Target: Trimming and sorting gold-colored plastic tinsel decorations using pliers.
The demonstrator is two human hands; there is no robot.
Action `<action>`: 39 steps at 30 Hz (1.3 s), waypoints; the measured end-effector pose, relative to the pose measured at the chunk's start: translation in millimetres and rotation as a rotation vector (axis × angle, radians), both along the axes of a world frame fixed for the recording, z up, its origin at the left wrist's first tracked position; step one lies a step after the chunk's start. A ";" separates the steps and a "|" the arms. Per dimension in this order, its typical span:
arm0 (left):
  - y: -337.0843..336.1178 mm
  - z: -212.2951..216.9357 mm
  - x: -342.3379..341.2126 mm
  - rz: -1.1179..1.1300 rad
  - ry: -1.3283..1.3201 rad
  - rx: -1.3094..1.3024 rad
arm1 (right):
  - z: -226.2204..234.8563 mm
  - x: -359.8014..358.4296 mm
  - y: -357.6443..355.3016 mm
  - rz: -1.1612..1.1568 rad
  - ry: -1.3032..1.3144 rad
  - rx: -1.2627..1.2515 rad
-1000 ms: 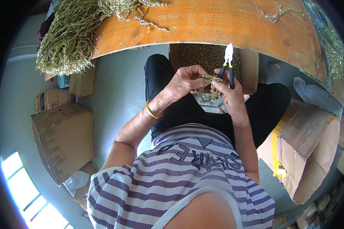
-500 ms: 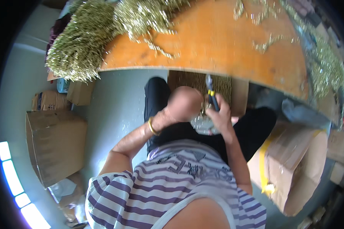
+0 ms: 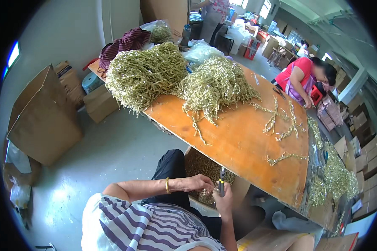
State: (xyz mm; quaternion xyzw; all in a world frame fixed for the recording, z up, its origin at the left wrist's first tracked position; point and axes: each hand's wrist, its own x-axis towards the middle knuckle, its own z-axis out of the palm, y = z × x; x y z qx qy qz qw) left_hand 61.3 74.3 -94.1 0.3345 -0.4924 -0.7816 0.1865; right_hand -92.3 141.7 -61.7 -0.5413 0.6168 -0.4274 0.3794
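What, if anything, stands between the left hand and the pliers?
Nothing visible: the left hand is just left of the pliers, which the right hand holds with their tips toward the table.

Shirt [image 3: 142, 226]: white, purple-grey stripes, wavy across the torso. Left sleeve [image 3: 115, 211] short, striped, white at the shoulder. Trousers [image 3: 170, 167] black, legs look plain. Thin round yellow-gold bangle [image 3: 167, 185] at left wrist [image 3: 175, 184]. Forearms [image 3: 148, 187] bare.
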 end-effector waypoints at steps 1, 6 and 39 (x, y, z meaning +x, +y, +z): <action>-0.9 3.2 1.5 0.004 0.001 -0.004 | -1.7 -1.4 -1.3 0.029 0.066 -0.015; -8.4 16.5 11.1 -0.166 -0.130 -0.189 | -2.5 -1.8 -7.6 0.200 0.404 -0.354; 4.5 33.4 36.8 -0.036 0.394 0.362 | 14.5 24.0 11.2 0.047 -0.747 0.181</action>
